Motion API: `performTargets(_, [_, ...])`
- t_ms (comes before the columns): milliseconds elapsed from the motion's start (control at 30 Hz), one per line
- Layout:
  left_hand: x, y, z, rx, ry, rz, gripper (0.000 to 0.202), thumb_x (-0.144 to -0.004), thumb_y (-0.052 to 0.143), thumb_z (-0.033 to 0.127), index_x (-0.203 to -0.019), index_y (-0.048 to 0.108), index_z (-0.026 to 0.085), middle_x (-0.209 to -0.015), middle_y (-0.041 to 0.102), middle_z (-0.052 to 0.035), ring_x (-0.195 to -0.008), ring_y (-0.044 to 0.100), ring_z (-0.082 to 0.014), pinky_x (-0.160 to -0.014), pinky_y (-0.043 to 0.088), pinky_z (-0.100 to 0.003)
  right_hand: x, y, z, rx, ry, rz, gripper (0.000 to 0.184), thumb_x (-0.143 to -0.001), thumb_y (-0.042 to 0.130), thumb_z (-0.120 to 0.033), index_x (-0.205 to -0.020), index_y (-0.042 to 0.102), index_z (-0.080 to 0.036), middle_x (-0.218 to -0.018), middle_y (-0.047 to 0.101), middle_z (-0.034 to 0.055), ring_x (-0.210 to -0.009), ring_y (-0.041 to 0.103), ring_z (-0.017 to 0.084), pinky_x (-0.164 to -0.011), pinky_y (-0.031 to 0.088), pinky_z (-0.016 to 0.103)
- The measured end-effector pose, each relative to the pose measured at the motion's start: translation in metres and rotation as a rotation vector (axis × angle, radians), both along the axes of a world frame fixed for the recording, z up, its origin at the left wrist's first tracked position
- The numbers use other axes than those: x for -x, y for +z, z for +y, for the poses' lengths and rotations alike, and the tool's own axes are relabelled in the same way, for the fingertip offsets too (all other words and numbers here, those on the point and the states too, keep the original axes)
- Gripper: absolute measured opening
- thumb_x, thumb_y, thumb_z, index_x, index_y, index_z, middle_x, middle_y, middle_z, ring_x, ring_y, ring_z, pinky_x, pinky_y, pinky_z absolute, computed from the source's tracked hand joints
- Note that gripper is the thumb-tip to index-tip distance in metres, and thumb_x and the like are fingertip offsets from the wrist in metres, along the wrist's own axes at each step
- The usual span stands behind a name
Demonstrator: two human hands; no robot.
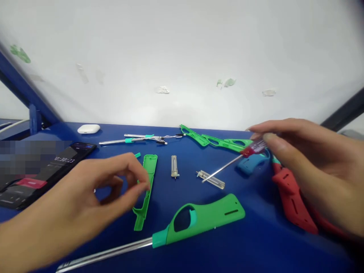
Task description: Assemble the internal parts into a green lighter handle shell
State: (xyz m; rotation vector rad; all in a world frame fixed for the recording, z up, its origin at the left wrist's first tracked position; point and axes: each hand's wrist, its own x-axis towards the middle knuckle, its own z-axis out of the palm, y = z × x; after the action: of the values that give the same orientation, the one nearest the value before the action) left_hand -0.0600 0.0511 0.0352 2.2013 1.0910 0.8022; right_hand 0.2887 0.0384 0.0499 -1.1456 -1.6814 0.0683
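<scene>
My right hand [309, 163] grips a screwdriver [227, 167] by its red and clear handle. Its thin metal shaft slants down to the left, the tip appearing over a clear fuel tank [214, 181]; whether they touch I cannot tell. Thumb and forefinger of my left hand [110, 193] are pinched together, and anything between them is too small to make out. Behind those fingertips lies an open green casing half [150, 176]. A whole green gas lighter [207, 218] with a long metal barrel rests in front of both hands. A second clear tank [174, 166] stands apart, between the hands.
Two metal lighter barrels with wires [133, 139] lie at the back, beside several green casing parts [196, 135]. Red lighters [294, 199] and a blue piece [250, 163] are under my right hand. Left are a phone [57, 170] and a white earbud case [88, 129].
</scene>
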Motion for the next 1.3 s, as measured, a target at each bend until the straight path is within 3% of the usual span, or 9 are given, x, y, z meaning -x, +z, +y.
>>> performTargets(133, [-0.047,-0.003,-0.022,-0.359,0.051,-0.011,0.023,-0.091,0.077,0.046,-0.113,0.071,0.046,-0.095,0.078,0.0144,-0.08,0.072,-0.011,-0.079,0.059,-0.015,-0.003,0.005,-0.001,-0.028,0.023,0.075,0.016,-0.099,0.073,-0.028,-0.114,0.078,-0.028,-0.104,0.075,-0.0022,-0.09,0.068,0.015,-0.074,0.052,0.023])
performTargets(167, [-0.06,-0.003,-0.022,-0.349,0.026,-0.025,0.02,-0.094,0.074,0.046,-0.113,0.071,0.047,-0.099,0.079,0.0141,-0.087,0.074,-0.0122,-0.085,0.058,-0.018,-0.003,0.006,-0.001,-0.017,0.039,0.103,0.016,-0.098,0.073,-0.028,-0.113,0.077,-0.027,-0.1,0.074,-0.0021,-0.087,0.068,0.016,-0.073,0.052,0.025])
performTargets(267, [-0.094,-0.002,-0.011,-0.159,-0.185,-0.048,0.012,-0.102,0.063,0.036,-0.101,0.075,0.038,-0.099,0.08,0.0115,-0.088,0.074,-0.0115,-0.078,0.058,-0.018,-0.005,0.007,-0.004,-0.006,0.042,0.181,0.011,-0.098,0.071,-0.026,-0.108,0.076,-0.024,-0.091,0.072,-0.0005,-0.078,0.067,0.018,-0.069,0.052,0.03])
performTargets(467, [-0.138,-0.005,0.01,0.055,-0.087,-0.103,0.009,-0.095,0.07,0.031,-0.091,0.078,0.032,-0.089,0.08,0.0099,-0.078,0.073,-0.0134,-0.066,0.053,-0.024,-0.013,-0.001,-0.007,-0.144,0.053,0.337,0.011,-0.097,0.068,-0.02,-0.107,0.071,-0.024,-0.106,0.07,0.0051,-0.073,0.063,0.02,-0.069,0.054,0.04])
performTargets(567, [-0.145,-0.01,0.01,0.069,-0.103,-0.09,0.008,-0.093,0.07,0.027,-0.089,0.076,0.031,-0.084,0.078,0.0109,-0.071,0.07,-0.0109,-0.061,0.05,-0.022,-0.015,-0.003,-0.004,-0.161,-0.01,0.336,0.01,-0.097,0.068,-0.028,-0.106,0.07,-0.027,-0.106,0.07,0.0044,-0.073,0.063,0.022,-0.068,0.054,0.041])
performTargets(667, [-0.147,-0.013,0.007,0.076,-0.108,-0.056,0.01,-0.091,0.072,0.023,-0.09,0.074,0.032,-0.081,0.076,0.0142,-0.065,0.066,-0.0069,-0.059,0.048,-0.019,-0.016,-0.003,-0.002,-0.242,0.033,0.283,0.011,-0.093,0.073,-0.037,-0.103,0.074,-0.031,-0.102,0.071,0.0035,-0.067,0.062,0.023,-0.057,0.051,0.041])
performTargets(933, [-0.147,-0.013,0.003,0.102,-0.12,-0.094,0.02,-0.09,0.075,0.015,-0.097,0.078,0.033,-0.084,0.079,0.0184,-0.072,0.073,-0.003,-0.07,0.052,-0.011,-0.005,-0.001,-0.008,-0.273,0.032,0.2,0.014,-0.097,0.067,-0.024,-0.102,0.07,-0.037,-0.082,0.066,-0.0008,-0.071,0.065,0.022,-0.056,0.051,0.037])
performTargets(1133, [-0.151,-0.012,0.002,0.104,-0.138,-0.141,0.017,-0.089,0.076,0.017,-0.092,0.078,0.034,-0.088,0.08,0.019,-0.078,0.074,-0.0045,-0.071,0.054,-0.011,-0.006,-0.009,-0.004,-0.287,0.122,0.292,0.012,-0.095,0.073,-0.026,-0.106,0.075,-0.029,-0.102,0.068,0.0047,-0.069,0.064,0.024,-0.053,0.051,0.043])
performTargets(1300, [-0.151,-0.013,0.004,0.117,-0.138,-0.146,0.017,-0.09,0.075,0.018,-0.093,0.078,0.035,-0.087,0.079,0.0191,-0.076,0.073,-0.0041,-0.072,0.054,-0.01,-0.005,-0.012,-0.003,-0.291,0.106,0.322,0.011,-0.096,0.074,-0.029,-0.106,0.077,-0.032,-0.095,0.067,0.0042,-0.069,0.063,0.025,-0.053,0.049,0.043])
